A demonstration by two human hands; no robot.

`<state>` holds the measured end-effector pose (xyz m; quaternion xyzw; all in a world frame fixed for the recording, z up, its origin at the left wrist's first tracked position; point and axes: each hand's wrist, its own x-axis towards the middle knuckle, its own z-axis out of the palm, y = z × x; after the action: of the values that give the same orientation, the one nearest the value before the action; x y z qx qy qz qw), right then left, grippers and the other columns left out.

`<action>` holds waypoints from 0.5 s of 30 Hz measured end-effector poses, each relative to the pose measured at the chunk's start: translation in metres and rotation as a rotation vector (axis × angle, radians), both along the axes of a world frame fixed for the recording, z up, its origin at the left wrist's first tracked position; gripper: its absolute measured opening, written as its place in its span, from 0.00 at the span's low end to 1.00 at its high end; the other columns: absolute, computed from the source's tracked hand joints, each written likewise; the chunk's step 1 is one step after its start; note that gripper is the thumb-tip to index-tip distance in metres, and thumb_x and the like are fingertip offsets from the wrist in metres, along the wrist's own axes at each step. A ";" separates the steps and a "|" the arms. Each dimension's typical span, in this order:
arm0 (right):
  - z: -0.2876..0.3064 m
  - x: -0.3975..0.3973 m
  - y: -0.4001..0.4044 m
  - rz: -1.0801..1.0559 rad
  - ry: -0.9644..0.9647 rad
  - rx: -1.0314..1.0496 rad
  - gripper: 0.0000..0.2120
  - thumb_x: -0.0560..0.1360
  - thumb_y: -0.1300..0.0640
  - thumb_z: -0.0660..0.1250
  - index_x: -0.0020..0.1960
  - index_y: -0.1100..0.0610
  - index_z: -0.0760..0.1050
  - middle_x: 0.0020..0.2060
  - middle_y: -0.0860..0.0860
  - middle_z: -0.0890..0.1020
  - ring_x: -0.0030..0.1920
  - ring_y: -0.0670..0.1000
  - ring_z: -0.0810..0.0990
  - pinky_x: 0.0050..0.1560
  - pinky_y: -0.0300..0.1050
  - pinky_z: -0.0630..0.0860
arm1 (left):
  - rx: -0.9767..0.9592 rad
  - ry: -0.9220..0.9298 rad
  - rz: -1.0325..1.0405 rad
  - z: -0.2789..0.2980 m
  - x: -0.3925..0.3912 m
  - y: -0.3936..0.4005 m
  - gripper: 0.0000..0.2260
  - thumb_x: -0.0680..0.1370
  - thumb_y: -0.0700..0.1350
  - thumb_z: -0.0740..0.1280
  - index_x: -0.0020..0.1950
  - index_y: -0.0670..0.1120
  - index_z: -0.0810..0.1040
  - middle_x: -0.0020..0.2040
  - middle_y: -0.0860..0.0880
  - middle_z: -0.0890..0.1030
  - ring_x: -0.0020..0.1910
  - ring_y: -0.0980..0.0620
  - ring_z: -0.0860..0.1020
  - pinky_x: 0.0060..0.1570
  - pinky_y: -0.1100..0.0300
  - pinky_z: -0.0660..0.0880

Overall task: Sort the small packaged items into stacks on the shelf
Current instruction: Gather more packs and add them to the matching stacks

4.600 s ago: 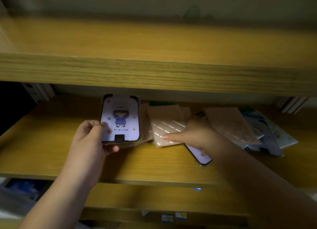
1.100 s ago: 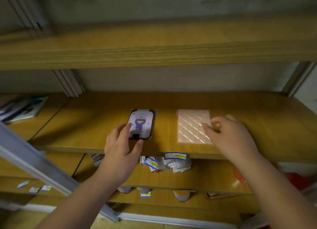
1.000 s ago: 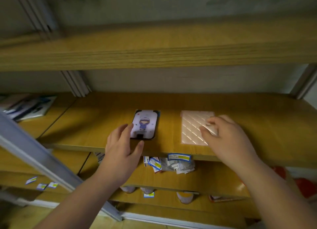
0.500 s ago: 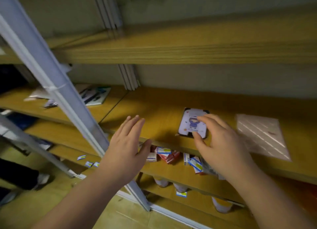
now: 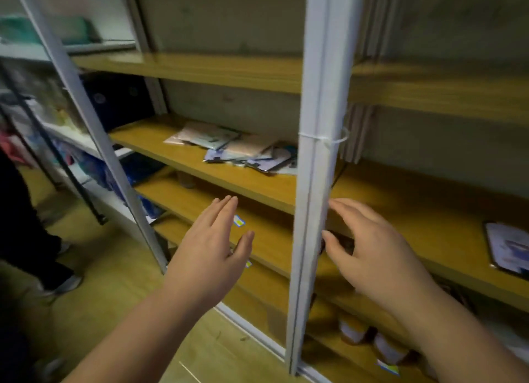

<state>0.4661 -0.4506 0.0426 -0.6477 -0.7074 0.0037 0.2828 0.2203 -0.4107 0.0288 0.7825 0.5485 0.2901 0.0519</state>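
Note:
A loose pile of small flat packaged items [image 5: 237, 150] lies on the wooden shelf [image 5: 200, 170] in the left bay. One purple cartoon-print package [image 5: 508, 246] lies flat on the same shelf level at the far right. My left hand [image 5: 209, 253] hovers in front of the shelf with straight fingers and holds nothing. My right hand [image 5: 369, 248] hovers to the right of a white upright post [image 5: 315, 167], fingers spread and empty. Both hands are well short of the pile.
White metal uprights [image 5: 86, 119] divide the shelving into bays. Lower shelves hold jars [image 5: 380, 342] and small labelled packets. A person's dark trouser leg and shoe [image 5: 37, 251] stand on the wooden floor at the left.
The view has swung left, bringing the pile into sight. My right hand has left the purple package, which now lies far right. Both hands have shifted left, empty.

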 end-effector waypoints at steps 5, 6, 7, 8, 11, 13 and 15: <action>-0.001 -0.094 0.048 0.035 -0.045 0.008 0.28 0.78 0.44 0.62 0.76 0.49 0.64 0.73 0.43 0.68 0.71 0.43 0.64 0.66 0.34 0.56 | 0.020 0.077 0.035 -0.003 -0.096 0.039 0.33 0.79 0.63 0.56 0.81 0.52 0.54 0.80 0.56 0.58 0.78 0.58 0.51 0.71 0.63 0.48; -0.002 -0.107 0.054 0.032 -0.037 -0.005 0.29 0.78 0.43 0.62 0.76 0.48 0.63 0.74 0.43 0.67 0.71 0.43 0.64 0.66 0.36 0.56 | 0.009 0.074 0.036 -0.003 -0.110 0.045 0.33 0.79 0.64 0.56 0.81 0.52 0.54 0.80 0.56 0.58 0.78 0.59 0.51 0.71 0.63 0.48; -0.003 -0.118 0.059 0.029 -0.028 -0.022 0.29 0.78 0.43 0.61 0.77 0.48 0.62 0.74 0.42 0.67 0.72 0.43 0.64 0.67 0.36 0.57 | -0.005 0.064 0.036 -0.004 -0.122 0.052 0.33 0.79 0.64 0.56 0.81 0.53 0.53 0.80 0.56 0.58 0.78 0.59 0.51 0.71 0.63 0.48; -0.006 -0.127 0.063 0.028 -0.027 -0.038 0.29 0.78 0.43 0.61 0.77 0.47 0.62 0.74 0.42 0.66 0.72 0.43 0.64 0.67 0.37 0.57 | -0.017 0.053 0.038 -0.005 -0.133 0.058 0.33 0.79 0.64 0.56 0.81 0.53 0.53 0.80 0.57 0.57 0.78 0.59 0.50 0.71 0.63 0.48; -0.013 -0.144 0.079 0.023 -0.050 -0.078 0.29 0.78 0.42 0.60 0.77 0.46 0.60 0.74 0.41 0.66 0.72 0.42 0.63 0.67 0.39 0.60 | -0.027 0.029 0.041 -0.013 -0.154 0.081 0.33 0.79 0.65 0.55 0.81 0.54 0.50 0.80 0.57 0.56 0.77 0.61 0.49 0.70 0.63 0.47; -0.014 -0.150 0.093 0.003 -0.056 -0.084 0.29 0.78 0.42 0.60 0.77 0.45 0.59 0.74 0.40 0.66 0.72 0.42 0.64 0.67 0.40 0.62 | -0.024 0.017 0.025 -0.017 -0.159 0.097 0.33 0.79 0.64 0.55 0.81 0.54 0.51 0.80 0.57 0.57 0.74 0.65 0.47 0.69 0.62 0.46; -0.015 -0.156 0.109 -0.003 -0.061 -0.086 0.29 0.78 0.42 0.60 0.77 0.45 0.60 0.73 0.41 0.67 0.71 0.42 0.64 0.66 0.39 0.62 | -0.035 0.003 0.004 -0.021 -0.161 0.115 0.33 0.79 0.64 0.55 0.81 0.54 0.52 0.80 0.57 0.57 0.74 0.65 0.47 0.69 0.62 0.47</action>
<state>0.3096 -0.3411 0.0271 -0.6603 -0.7138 0.0140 0.2331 0.0595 -0.2961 0.0083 0.7807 0.5553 0.2794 0.0641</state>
